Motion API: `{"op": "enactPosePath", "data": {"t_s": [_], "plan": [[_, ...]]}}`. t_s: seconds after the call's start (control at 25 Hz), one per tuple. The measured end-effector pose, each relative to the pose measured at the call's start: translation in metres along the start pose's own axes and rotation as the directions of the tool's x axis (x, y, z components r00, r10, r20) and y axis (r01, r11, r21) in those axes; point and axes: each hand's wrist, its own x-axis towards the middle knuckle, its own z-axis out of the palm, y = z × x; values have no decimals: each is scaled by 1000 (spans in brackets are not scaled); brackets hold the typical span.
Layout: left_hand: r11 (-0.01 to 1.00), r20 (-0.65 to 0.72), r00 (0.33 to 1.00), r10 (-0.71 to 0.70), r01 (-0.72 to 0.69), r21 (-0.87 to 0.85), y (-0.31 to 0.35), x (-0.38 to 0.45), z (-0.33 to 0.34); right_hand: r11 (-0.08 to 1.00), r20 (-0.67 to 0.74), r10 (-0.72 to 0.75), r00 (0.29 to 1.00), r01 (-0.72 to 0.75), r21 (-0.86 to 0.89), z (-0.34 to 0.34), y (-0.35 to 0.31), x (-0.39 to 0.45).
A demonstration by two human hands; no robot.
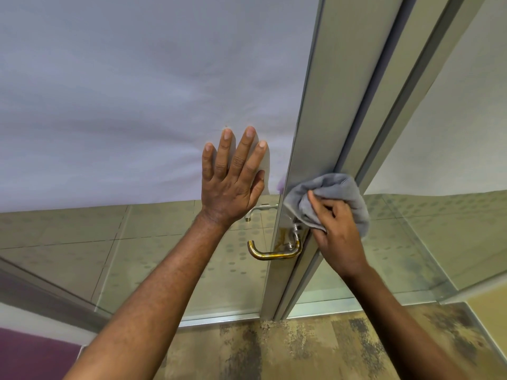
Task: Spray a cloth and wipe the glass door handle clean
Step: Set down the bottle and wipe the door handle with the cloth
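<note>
Both hands are engaged: the left hand point(231, 185) is pressed flat, fingers straight, on the glass door point(137, 105); the grey cloth point(333, 198) is bunched in the right hand point(338, 237) against the frame just above the lever handle point(274, 252). No spray bottle is seen; wiping appears underway, with the lever's bar judged not yet wiped.

Mottled brown carpet point(288, 349) along the bottom of the frame, purple surface point(33, 355) at lower left, dotted floor tiles point(68, 231) behind glass
</note>
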Motion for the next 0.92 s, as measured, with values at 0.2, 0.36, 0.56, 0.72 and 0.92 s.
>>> {"op": "enactPosePath", "data": {"t_s": [0.2, 0.36, 0.56, 0.72, 0.92], "plan": [[1000, -4, 1000, -3, 3, -4, 1, 2, -1, 992, 76, -97, 992, 102, -70, 2, -15, 32], [1000, 0, 1000, -6, 6, 8, 1, 3, -2, 948, 442, -224, 868, 299, -106, 7, 10, 4], [1000, 2, 1000, -8, 8, 7, 1, 4, -3, 940, 546, -153, 824, 292, -178, 21, 22, -28], [1000, 7, 1000, -14, 14, 1, 2, 3, -3, 998, 534, -49, 844, 58, 1, 25, 11, -38], [1000, 26, 1000, -17, 17, -8, 2, 3, -3, 832, 546, 266, 794, -475, 286, 27, -9, -50]]}}
